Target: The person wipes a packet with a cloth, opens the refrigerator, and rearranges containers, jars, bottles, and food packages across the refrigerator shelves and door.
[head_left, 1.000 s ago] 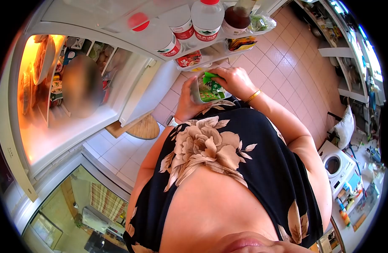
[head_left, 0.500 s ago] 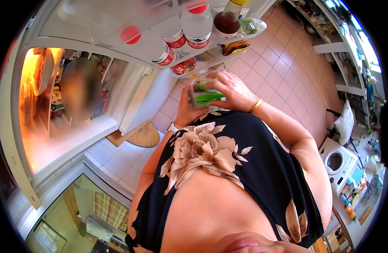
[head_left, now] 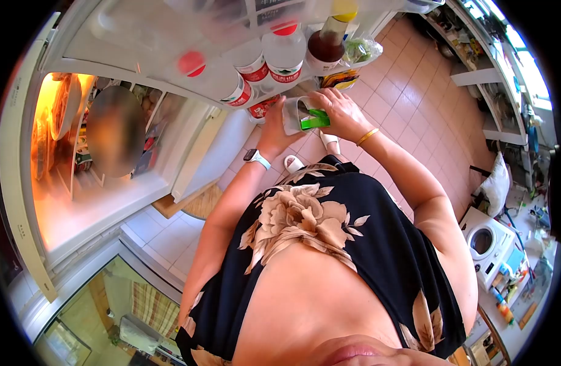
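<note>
Clear plastic container (head_left: 291, 114), boxy and smooth-walled, sits near twelve o'clock in the view, clamped between the curled fingers of the left hand (head_left: 274, 132) and right hand (head_left: 343, 114); glossy green packaging (head_left: 315, 121) shows at its three o'clock side. Beyond, red-labelled transparent bottles (head_left: 253, 68) stand around eleven, a yellow-capped bottle of dark liquid (head_left: 325, 47) at one.

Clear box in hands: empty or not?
Not empty: something green shows in the clear box, held between the left hand and right hand. How full, cannot tell.
</note>
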`<state>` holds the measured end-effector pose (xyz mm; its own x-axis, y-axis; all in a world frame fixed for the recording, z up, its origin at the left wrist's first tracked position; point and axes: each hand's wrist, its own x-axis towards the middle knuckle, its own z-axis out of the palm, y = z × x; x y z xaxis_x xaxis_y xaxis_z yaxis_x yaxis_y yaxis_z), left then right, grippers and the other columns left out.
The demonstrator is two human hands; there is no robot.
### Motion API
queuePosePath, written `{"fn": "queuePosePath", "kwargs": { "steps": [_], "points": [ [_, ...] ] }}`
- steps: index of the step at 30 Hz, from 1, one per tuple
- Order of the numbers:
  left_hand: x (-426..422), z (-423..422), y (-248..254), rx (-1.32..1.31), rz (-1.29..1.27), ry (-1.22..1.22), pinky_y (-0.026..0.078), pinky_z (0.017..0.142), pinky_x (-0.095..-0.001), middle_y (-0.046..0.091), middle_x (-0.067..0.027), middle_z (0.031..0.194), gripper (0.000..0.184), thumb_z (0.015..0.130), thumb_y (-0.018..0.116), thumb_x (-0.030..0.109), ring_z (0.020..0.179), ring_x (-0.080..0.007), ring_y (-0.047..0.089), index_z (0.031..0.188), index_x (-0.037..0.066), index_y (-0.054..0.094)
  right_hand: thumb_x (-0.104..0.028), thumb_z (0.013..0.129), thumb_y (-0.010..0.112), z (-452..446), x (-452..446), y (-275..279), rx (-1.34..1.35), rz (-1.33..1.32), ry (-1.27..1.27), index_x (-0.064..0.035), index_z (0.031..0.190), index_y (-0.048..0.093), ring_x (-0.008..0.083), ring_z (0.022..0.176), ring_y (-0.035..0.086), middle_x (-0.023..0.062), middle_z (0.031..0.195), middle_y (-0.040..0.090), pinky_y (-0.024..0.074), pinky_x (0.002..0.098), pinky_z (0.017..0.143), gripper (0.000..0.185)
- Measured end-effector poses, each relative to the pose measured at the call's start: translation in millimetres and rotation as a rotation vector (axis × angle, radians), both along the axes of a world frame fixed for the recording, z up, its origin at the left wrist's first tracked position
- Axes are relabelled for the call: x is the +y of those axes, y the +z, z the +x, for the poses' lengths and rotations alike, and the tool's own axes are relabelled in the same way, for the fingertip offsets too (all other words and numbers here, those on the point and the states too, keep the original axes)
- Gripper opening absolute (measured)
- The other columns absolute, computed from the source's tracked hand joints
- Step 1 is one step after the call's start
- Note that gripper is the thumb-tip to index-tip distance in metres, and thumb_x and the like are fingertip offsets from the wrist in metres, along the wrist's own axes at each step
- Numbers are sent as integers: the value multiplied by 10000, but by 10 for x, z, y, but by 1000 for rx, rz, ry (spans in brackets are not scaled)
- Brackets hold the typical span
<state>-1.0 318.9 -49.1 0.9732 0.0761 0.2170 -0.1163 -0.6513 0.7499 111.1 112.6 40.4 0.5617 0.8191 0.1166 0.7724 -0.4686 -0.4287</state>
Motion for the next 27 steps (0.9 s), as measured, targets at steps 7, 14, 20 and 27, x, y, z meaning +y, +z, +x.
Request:
{"fn": "queuePosePath", "kwargs": {
  "steps": [7, 14, 20, 27],
  "points": [
    [270, 30, -211, 126, 368, -48, 472, 1010, -470, 482, -238, 1390, 717, 778, 777, 163, 1212, -425, 543, 1392, 0, 443, -170, 671, 815, 144, 190, -334, -125, 95, -129, -102, 1345, 497, 330, 1209, 539, 134, 1284, 565, 451, 441, 1023, 749],
    [318, -64, -360, 307, 454, -86, 502, 968, -451, 511, -232, 1348, 656, 821, 730, 164, 1139, -398, 585, 1398, 16, 456, -161, 648, 820, 216, 404, -384, -128, 33, -194, -75, 1372, 491, 360, 1233, 531, 181, 1269, 575, 429, 455, 1035, 799],
    [313, -74, -375, 219, 514, -87, 483, 1002, -447, 535, -219, 1325, 717, 828, 725, 165, 1165, -386, 570, 1454, 23, 405, -226, 640, 882, 468, 330, -669, -64, 15, -115, -71, 1416, 450, 399, 1321, 475, 205, 1388, 531, 364, 481, 1120, 901],
    [323, -38, -425, 256, 588, -102, 461, 1051, -451, 543, -220, 1355, 742, 827, 715, 162, 1231, -377, 548, 1477, 21, 385, -158, 826, 675, 523, 312, -599, -311, -74, -19, -62, 1343, 522, 353, 1271, 539, 171, 1285, 609, 392, 460, 1098, 548]
  ]
}}
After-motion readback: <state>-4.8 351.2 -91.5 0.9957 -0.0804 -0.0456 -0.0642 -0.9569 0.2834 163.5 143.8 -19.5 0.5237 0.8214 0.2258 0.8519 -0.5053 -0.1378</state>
